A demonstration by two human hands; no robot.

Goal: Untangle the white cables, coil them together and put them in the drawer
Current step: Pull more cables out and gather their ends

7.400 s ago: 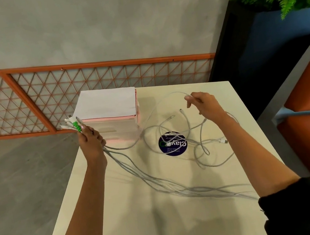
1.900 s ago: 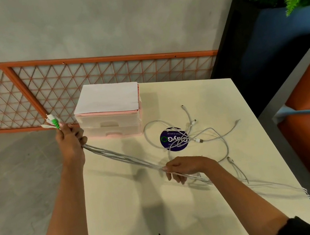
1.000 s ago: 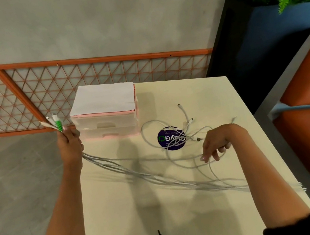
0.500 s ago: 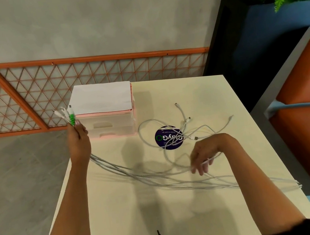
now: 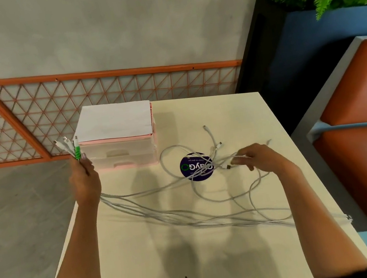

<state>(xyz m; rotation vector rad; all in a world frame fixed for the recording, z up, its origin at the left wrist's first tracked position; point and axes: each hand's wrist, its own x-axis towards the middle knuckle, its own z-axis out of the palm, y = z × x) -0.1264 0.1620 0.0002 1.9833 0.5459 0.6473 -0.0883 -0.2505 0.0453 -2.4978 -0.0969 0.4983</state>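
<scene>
"White cables (image 5: pixel 190 217) sprawl over the cream table (image 5: pixel 150 265), from the centre to the lower right. Who has hold of them?"

"The left hand (image 5: pixel 85 182), left of centre, is clenched round a bunch of plug ends (image 5: pixel 77 151), one of them green, raised in front of the pink drawer unit (image 5: pixel 121 149). The right hand (image 5: pixel 258 157), right of centre, pinches a strand near its connector, beside the round dark sticker (image 5: pixel 195 167)."

"What could go wrong?"

"Loops cross over the sticker, so I'd judge a hard pull on that strand could tighten a knot instead of freeing it. One cable end (image 5: pixel 347 218) lies at the table's right edge, and a tug or its own weight might drag it off. If the left grip slackens, the gathered plugs scatter."

"Anything you can't read?"

"Which strand passes over which, because blur smears the tangle. The number of cables, too. The right fingers hide the exact pinch. Both drawers look closed, so their insides are unseen."
</scene>
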